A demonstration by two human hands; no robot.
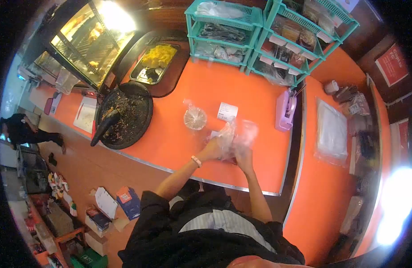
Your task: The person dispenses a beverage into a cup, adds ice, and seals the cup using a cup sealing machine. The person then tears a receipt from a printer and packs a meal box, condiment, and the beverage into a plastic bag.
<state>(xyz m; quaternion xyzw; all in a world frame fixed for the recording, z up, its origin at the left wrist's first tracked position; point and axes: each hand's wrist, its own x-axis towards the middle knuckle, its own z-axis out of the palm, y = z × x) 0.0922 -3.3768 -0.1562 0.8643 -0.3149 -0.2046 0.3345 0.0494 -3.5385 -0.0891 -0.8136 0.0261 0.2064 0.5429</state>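
Observation:
Both hands are over the orange counter (183, 152) near its front edge. My left hand (210, 149), with a band at the wrist, is closed on a clear plastic bag (227, 136). My right hand (243, 154) is at the right side of the same blurred plastic, its fingers smeared by motion. Just beyond the hands lies a white printed paper slip (227, 111). A tied clear bag with pale brown contents (195, 118) stands to the left of them.
A stone mortar (130, 120) holds a dark pestle (107, 127) at left, below a metal tray of yellow food (157, 58). Teal racks (226, 40) stand at the back, a purple tape dispenser (284, 111) at right. Another person (25, 129) walks far left.

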